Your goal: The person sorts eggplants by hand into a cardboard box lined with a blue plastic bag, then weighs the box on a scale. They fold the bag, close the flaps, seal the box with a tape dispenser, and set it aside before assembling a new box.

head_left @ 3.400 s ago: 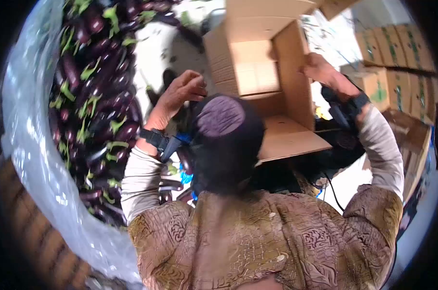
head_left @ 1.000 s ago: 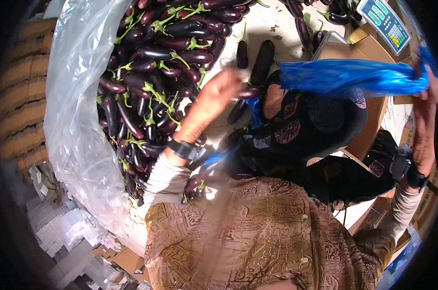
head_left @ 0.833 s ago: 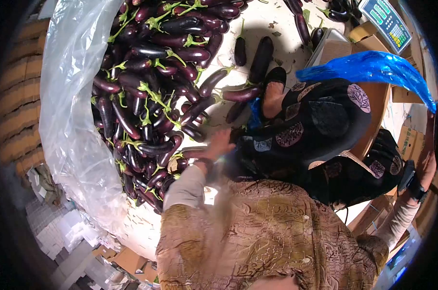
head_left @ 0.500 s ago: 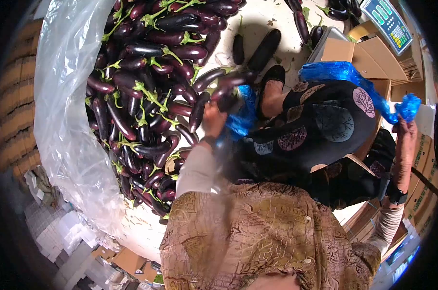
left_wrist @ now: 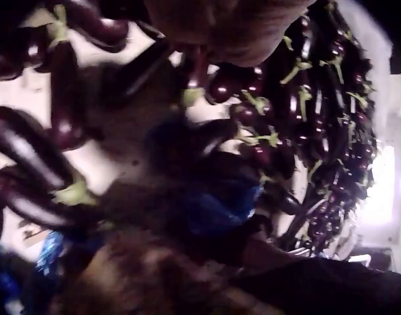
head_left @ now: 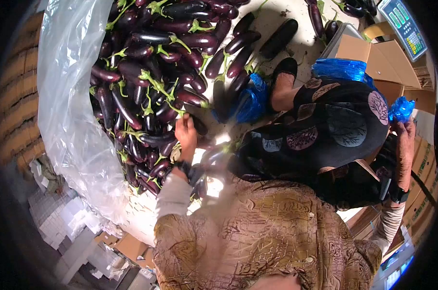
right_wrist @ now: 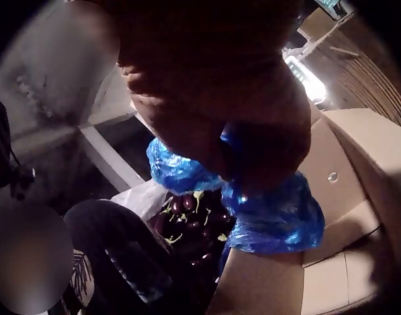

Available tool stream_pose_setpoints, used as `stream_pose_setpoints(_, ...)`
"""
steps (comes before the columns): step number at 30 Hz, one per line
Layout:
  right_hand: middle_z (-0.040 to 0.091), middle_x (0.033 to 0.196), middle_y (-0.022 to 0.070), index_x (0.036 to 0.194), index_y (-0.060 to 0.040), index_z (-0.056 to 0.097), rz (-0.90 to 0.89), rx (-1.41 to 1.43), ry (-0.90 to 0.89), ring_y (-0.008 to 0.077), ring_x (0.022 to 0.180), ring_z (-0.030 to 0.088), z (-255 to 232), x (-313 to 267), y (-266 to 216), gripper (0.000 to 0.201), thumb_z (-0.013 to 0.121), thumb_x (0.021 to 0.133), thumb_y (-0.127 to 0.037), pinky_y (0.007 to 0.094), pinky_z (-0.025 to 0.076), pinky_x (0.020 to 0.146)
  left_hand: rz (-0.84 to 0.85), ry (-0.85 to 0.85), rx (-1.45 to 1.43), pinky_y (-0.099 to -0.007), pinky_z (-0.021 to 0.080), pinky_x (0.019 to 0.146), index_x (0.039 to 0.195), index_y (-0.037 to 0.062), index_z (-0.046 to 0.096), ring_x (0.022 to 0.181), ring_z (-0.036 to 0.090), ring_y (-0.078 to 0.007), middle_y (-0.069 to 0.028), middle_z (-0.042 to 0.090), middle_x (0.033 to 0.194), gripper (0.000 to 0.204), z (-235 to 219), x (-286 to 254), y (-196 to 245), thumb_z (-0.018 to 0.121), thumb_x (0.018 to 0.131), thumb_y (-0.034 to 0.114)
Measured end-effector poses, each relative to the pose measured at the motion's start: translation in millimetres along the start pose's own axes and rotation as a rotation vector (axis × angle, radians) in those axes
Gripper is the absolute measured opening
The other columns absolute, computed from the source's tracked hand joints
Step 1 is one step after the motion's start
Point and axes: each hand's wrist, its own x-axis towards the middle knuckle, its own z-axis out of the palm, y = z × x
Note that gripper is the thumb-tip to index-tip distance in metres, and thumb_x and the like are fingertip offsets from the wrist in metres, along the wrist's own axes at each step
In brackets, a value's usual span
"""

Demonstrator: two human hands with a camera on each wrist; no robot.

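Head view: the left hand (head_left: 186,131) reaches into the heap of glossy dark-purple aubergines with green stalks (head_left: 146,72), its fingers lying on the fruit at the heap's near edge; whether they curl round one fruit cannot be told, and the left wrist view is too blurred to settle it. The heap lies on a pale floor (head_left: 272,21), bordered on the left by a clear plastic sheet (head_left: 69,111). The right hand (head_left: 403,140) is raised at the far right, fingers pinching the crumpled edge of a thin blue plastic bag (head_left: 401,108); the right wrist view shows the same bag (right_wrist: 272,216) gathered under the closed fingers, above an open brown cardboard box (head_left: 378,53). A digital weighing scale (head_left: 406,26) stands just beyond the box.
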Motion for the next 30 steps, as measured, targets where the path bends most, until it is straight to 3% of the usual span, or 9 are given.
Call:
stream_pose_setpoints(3,0.064,0.099,0.0046,0.127,-0.0012,0.055,0.043,-0.080,-0.167,0.0129,0.085,0.057,5.1,-0.4,-3.4,0.036,0.056,0.096,-0.020,0.0290,0.046,0.081,-0.450,-0.327,0.364,-0.0447,0.046,0.091,0.124,-0.0009,0.055,0.108,0.059,-0.0356,-0.0212,0.061,0.116,0.057,-21.9,-81.7,-77.8,0.073,0.078,0.029)
stream_pose_setpoints(5,0.063,0.109,0.0049,0.132,0.0002,0.053,0.026,-0.108,-0.158,0.0137,0.095,0.057,16.3,-7.9,-6.3,0.043,0.055,0.096,-0.024,0.0309,0.044,0.089,-0.154,-0.588,0.668,-0.0468,0.039,0.099,0.139,-0.0042,0.038,0.118,0.049,-0.0429,-0.0296,0.051,0.124,0.080,-28.1,-127.9,-78.5,0.077,0.075,0.026)
stream_pose_setpoints(10,0.062,0.122,0.0056,0.133,0.0017,0.051,-0.156,-0.157,-0.449,0.0152,0.110,0.055,33.1,-6.4,-26.5,0.080,0.060,0.087,-0.063,0.0320,0.041,0.099,-0.359,-0.520,0.494,-0.0553,0.035,0.096,0.146,-0.0015,0.023,0.115,0.047,-0.0440,-0.0254,0.050,0.123,0.095,10.2,-166.1,-101.2,0.076,0.074,0.032)
stream_pose_setpoints(15,0.062,0.121,0.0047,0.130,0.0014,0.054,-0.190,-0.070,-0.512,0.0145,0.108,0.055,41.2,-15.2,-42.9,0.076,0.060,0.088,-0.061,0.0313,0.042,0.097,-0.292,-0.626,0.600,-0.0507,0.041,0.092,0.134,-0.0010,0.037,0.111,0.049,-0.0414,-0.0227,0.051,0.117,0.079,-2.8,-136.1,-27.7,0.076,0.074,0.034)
stream_pose_setpoints(19,0.062,0.122,0.0040,0.129,0.0010,0.054,-0.069,-0.213,-0.503,0.0145,0.110,0.055,28.3,-18.6,-29.6,0.067,0.060,0.091,-0.054,0.0307,0.041,0.096,0.208,-0.249,0.469,-0.0473,0.046,0.093,0.121,0.0005,0.047,0.109,0.050,-0.0425,-0.0237,0.049,0.116,0.067,15.1,-117.9,-80.3,0.080,0.067,0.024)
stream_pose_setpoints(25,0.063,0.106,-0.0006,0.131,-0.0010,0.053,-0.352,0.007,-0.449,0.0108,0.089,0.055,40.3,-15.0,-31.4,0.044,0.052,0.094,-0.025,0.0270,0.045,0.080,0.261,0.055,0.073,-0.0448,0.040,0.099,0.136,0.0002,0.043,0.112,0.049,-0.0394,-0.0239,0.050,0.119,0.068,-17.9,-3.4,51.8,0.076,0.078,0.011)
stream_pose_setpoints(28,0.062,0.100,-0.0021,0.132,-0.0020,0.053,-0.162,-0.116,-0.468,0.0085,0.081,0.053,41.5,-18.4,-43.9,0.040,0.050,0.094,-0.017,0.0238,0.044,0.073,-0.111,-0.480,0.219,-0.0405,0.040,0.102,0.127,-0.0006,0.053,0.121,0.049,-0.0365,-0.0245,0.054,0.122,0.052,-7.0,-52.9,-25.2,0.072,0.083,0.021)
stream_pose_setpoints(29,0.062,0.100,-0.0021,0.132,-0.0020,0.053,-0.160,-0.112,-0.469,0.0085,0.081,0.053,42.4,-20.2,-45.4,0.040,0.050,0.094,-0.017,0.0238,0.044,0.073,0.245,-0.484,0.404,-0.0416,0.040,0.103,0.127,0.0007,0.052,0.123,0.048,-0.0377,-0.0235,0.053,0.126,0.055,5.4,-100.8,-77.7,0.073,0.081,0.020)
stream_pose_setpoints(30,0.062,0.100,-0.0024,0.132,-0.0020,0.053,-0.111,-0.085,-0.467,0.0079,0.080,0.053,42.5,-23.2,-46.0,0.040,0.049,0.094,-0.014,0.0232,0.043,0.072,0.084,-0.783,0.109,-0.0425,0.039,0.104,0.131,0.0017,0.048,0.125,0.046,-0.0391,-0.0233,0.051,0.128,0.063,-21.4,-114.2,-13.9,0.075,0.077,0.022)
